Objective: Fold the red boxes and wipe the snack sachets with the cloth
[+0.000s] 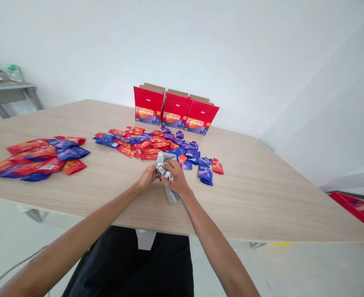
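My right hand [175, 178] is closed around a grey-and-white striped cloth [171, 196], bunched at the top, with its lower end hanging toward the table. Against the cloth's left side, my left hand [147, 178] is closed. A sliver of blue shows between its fingers and the cloth, apparently a small pouch; most of it is hidden. Just beyond both hands lies a spread of red and blue pouches [151, 145]. A blue pouch [204, 172] and a red pouch [217, 166] lie to the right of my right hand.
Three red cartons [176, 112] with raised top flaps stand at the back of the wooden table [256, 198]. Another heap of red and blue pouches [42, 159] lies at the left. A side table [8, 86] stands far left. Something red [360, 208] sits past the right edge.
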The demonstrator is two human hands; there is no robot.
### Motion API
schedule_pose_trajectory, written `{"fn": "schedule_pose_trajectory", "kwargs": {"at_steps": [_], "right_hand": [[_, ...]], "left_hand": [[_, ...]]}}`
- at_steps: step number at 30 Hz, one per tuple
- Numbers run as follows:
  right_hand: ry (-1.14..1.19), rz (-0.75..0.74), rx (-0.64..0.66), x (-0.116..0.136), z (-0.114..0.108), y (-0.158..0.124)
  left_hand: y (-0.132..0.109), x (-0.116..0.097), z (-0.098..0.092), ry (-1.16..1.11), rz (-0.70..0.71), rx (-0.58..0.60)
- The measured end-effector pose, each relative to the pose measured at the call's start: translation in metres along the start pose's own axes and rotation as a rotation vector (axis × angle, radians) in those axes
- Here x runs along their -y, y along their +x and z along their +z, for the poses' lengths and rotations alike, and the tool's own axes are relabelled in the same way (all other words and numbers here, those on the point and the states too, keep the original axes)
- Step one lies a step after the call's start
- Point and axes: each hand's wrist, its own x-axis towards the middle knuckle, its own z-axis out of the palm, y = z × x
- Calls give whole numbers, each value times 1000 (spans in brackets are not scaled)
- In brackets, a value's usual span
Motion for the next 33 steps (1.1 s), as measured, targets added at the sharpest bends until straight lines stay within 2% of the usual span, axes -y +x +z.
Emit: {"fn": "schedule_pose_trajectory", "kwargs": {"at_steps": [3, 5, 11, 13, 18, 20, 23, 29, 31, 33], "right_hand": [[24, -41, 65, 5, 2, 0], [44, -67, 101, 9, 2, 0], [57, -84, 122, 11, 3, 2], [11, -21, 62, 8, 1, 3], [-110, 258, -221, -8, -7, 0], [-124, 289, -244, -13, -9, -2], [-124, 222, -147, -10, -9, -2], [-37, -67, 210, 13, -1, 4], [-38, -96, 241, 15, 0, 5], [-71, -52, 194, 13, -1, 5]], "left_hand": [[-2, 2, 2, -84, -15, -102], [-4, 0, 2, -145, -13, -122], [-8, -7, -2, -264, -164, 7], [-8, -8, -2, -294, -181, 18], [-9, -8, 2, -322, -238, 57], [-9, -8, 3, -336, -239, 78], [-9, -7, 3, -376, -209, 84], [-9, -7, 1, -363, -256, -23], [-10, -8, 1, -371, -259, -33], [-9, -10, 3, -396, -249, -50]]}}
